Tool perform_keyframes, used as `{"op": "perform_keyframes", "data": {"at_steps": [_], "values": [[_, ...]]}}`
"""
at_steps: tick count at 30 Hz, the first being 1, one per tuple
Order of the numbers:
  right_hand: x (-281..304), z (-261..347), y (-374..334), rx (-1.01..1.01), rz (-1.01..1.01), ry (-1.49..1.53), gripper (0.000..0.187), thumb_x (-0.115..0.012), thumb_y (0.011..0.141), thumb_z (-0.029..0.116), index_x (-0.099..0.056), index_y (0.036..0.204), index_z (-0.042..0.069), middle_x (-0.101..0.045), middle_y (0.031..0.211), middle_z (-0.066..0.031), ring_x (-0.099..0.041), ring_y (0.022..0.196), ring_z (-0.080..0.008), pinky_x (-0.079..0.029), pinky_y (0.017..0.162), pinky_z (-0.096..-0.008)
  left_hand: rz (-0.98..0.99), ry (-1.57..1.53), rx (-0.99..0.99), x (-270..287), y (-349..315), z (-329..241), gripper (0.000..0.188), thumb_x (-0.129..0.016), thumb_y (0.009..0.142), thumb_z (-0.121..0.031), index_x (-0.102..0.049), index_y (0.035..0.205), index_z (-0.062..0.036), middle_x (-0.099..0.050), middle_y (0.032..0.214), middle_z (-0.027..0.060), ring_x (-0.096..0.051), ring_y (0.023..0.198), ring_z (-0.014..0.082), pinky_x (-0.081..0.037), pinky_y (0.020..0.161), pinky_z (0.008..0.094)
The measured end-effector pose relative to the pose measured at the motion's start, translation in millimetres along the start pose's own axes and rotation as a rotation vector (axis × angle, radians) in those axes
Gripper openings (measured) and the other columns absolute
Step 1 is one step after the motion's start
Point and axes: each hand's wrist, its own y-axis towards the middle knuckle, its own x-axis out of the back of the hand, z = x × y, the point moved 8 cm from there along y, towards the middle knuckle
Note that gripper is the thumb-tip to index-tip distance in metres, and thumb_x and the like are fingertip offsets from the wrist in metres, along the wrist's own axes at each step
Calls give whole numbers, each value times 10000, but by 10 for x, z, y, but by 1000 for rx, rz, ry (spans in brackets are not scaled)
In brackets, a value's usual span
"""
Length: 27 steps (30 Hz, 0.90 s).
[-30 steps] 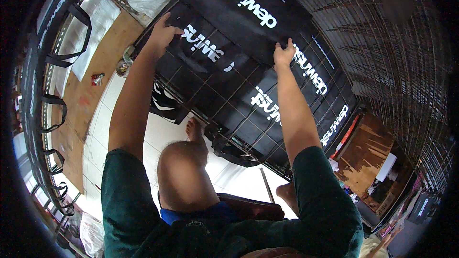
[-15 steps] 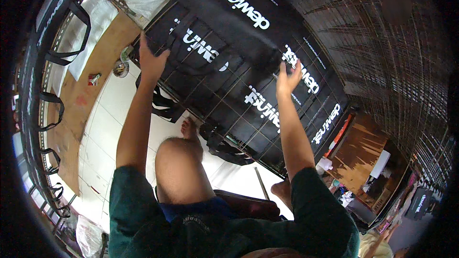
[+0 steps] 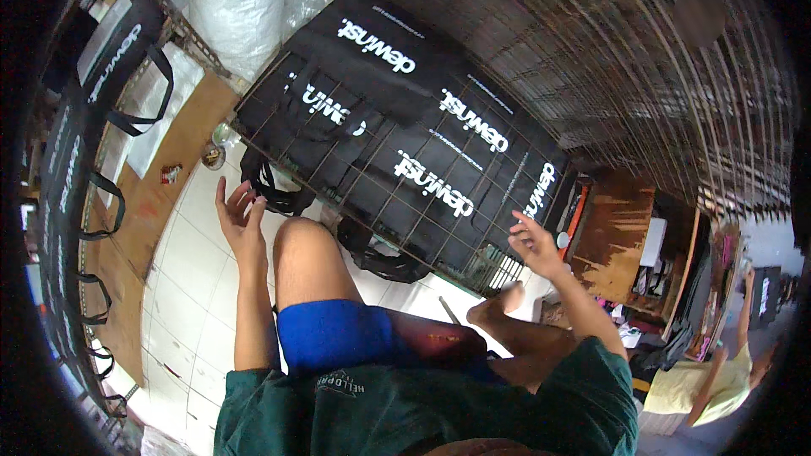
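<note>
Stacked wire racks (image 3: 608,59) fill the upper right of the frame. Centre: flat black bags (image 3: 376,131) with white print, laid out at a slant; wire lines cross several of them. Left edge: a row of black bags with loop handles (image 3: 72,194), running top to bottom. Beside it, a brown wooden board (image 3: 122,245). Upper left: a white plastic-wrapped bundle (image 3: 236,13). Lower right: a co-worker in a yellow shirt (image 3: 710,388). Black straps (image 3: 384,262) hang at the lower edge of the central bags. Left hand (image 3: 242,215), left of centre: fingers apart and bent, open, near the bags' left corner. Right hand (image 3: 538,251), right of centre: fingers loosely extended, open, near the bags' lower right end; contact cannot be told. Smallest: a red packet (image 3: 171,174) on the board.
</note>
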Motion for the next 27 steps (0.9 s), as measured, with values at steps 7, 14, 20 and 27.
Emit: {"op": "perform_keyframes", "data": {"at_steps": [7, 14, 20, 27], "values": [[974, 873, -1466, 194, -323, -68, 556, -660, 802, 141, -440, 1311, 96, -549, 1074, -83, -582, 861, -162, -458, 747, -301, 603, -12, -228, -1048, -1528, -1239, 758, -653, 733, -57, -268, 1386, -29, -543, 1145, 135, -529, 1053, 212, -402, 936, 353], [873, 763, -2421, 352, -610, -1, 609, -669, 789, 161, -416, 1342, 132, -546, 1065, -84, -580, 797, -135, -471, 646, -273, 1296, 248, -268, -1748, -3244, -346, 825, -738, 716, -177, -279, 1388, -45, -610, 1055, 134, -591, 958, 217, -471, 819, 342], [1255, 644, -2835, 444, -829, 229, 604, -666, 781, 105, -420, 1333, 112, -538, 1090, -77, -572, 773, -108, -456, 636, -245, 1532, 757, -143, -1882, -3259, 713, 792, -739, 727, -311, -341, 1363, -56, -611, 1053, 153, -601, 963, 263, -478, 836, 368], [1590, -395, -3325, 257, -1197, 793, 356, -630, 847, 128, -524, 1183, 78, -595, 867, -5, -579, 719, -87, -437, 590, -205, 1480, 828, -61, -1843, -3209, 952, 783, -743, 719, -388, -390, 1339, -64, -600, 1052, 164, -606, 930, 256, -497, 789, 348]]}}
